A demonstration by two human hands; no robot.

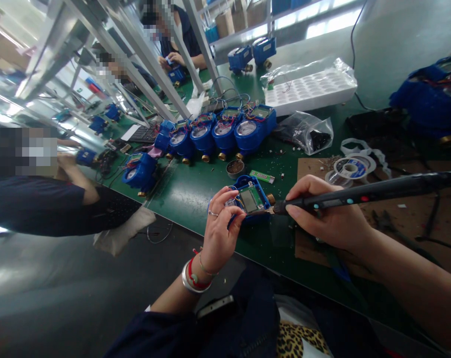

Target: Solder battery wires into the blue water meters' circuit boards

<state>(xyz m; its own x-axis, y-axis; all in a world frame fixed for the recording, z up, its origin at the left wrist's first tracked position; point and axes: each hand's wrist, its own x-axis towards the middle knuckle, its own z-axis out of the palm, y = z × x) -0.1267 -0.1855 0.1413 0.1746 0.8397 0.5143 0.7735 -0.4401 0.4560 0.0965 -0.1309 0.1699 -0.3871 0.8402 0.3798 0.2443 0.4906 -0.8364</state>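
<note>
Hands of the wearer meet over an open blue meter [258, 200], which lies near the close edge of the green table [184, 194]. The right hand [332, 221] grips a black soldering iron [389, 188] like a pen, its tip pointing left at the lower right side of the housing; whether the tip touches anything cannot be told. The left hand [221, 228] rests over the meter's left part, thumb and forefinger drawn together beside the circuit board and its grey display [248, 200]; what, if anything, lies between those fingertips cannot be made out.

Just beyond the meter sit a round tin [235, 169] and a green-and-white strip [262, 176]. Farther back stands a row of blue meters [223, 132] with loose wires on top, and a separate blue meter [139, 171] is to their left. On the right, a spool [349, 168] lies on brown cardboard [303, 243], with a clear plastic bag [307, 132] and a white tray [311, 92] behind. Across the table, a co-worker [184, 30] handles another blue unit [177, 74].
</note>
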